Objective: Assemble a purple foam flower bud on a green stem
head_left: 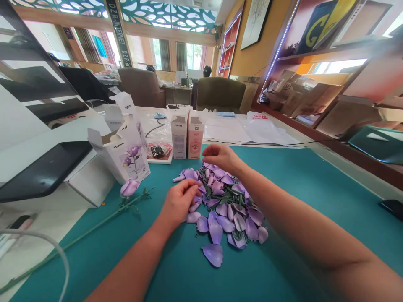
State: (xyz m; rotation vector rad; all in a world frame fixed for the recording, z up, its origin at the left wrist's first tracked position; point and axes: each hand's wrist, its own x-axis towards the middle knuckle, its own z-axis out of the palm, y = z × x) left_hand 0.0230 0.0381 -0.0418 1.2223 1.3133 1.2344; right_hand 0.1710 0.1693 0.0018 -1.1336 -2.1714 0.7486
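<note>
A loose pile of purple petals (215, 230) and small dark green pieces (234, 195) lies on the teal mat (283, 167). My left hand (181, 201) is at the pile's left edge, thumb and fingertips pinched together by a purple petal; what they hold is too small to tell. At the back of the pile, my right hand (222, 157) is bent with its fingertips close together, and anything between them is hidden. To the left lies a purple flower (129, 187) on a long green stem (103, 222).
Behind the mat stand a flower-printed box (121, 157), a white box (179, 138) and a pink box (195, 140). A black tablet-like object (44, 167) is at left, a dark phone-like object (392, 207) at far right. A pale cable (63, 260) curves at lower left.
</note>
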